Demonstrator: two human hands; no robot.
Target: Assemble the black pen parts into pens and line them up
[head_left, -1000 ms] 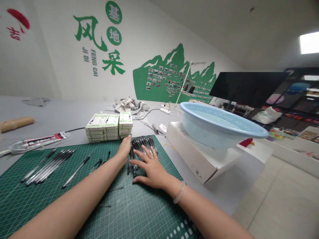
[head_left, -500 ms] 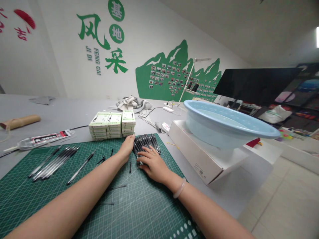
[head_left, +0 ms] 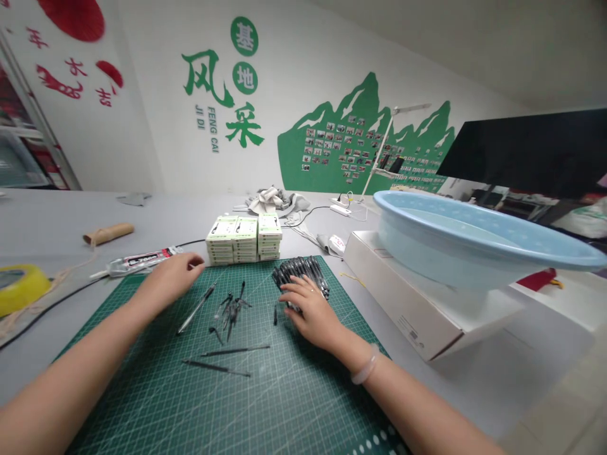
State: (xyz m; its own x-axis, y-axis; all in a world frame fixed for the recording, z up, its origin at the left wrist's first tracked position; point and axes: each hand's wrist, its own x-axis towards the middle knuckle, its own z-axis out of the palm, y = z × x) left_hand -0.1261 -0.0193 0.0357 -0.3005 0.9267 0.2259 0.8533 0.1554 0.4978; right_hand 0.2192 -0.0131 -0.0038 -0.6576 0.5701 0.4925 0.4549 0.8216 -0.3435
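My right hand lies palm down with its fingers flat on the near end of a pile of black pens on the green cutting mat. My left hand hovers at the mat's far left part, fingers loosely bent and apart, with nothing seen in it. A single pen lies just right of it. Small black pen parts and two thin refills are scattered between my hands.
Stacked white-and-green boxes stand behind the mat. A glue tube, a cardboard tube and a yellow tape roll lie to the left. A light blue basin sits on a white box at right.
My left hand left the pen pile and swung left across the mat. My right hand stayed on the pile. The view turned left.
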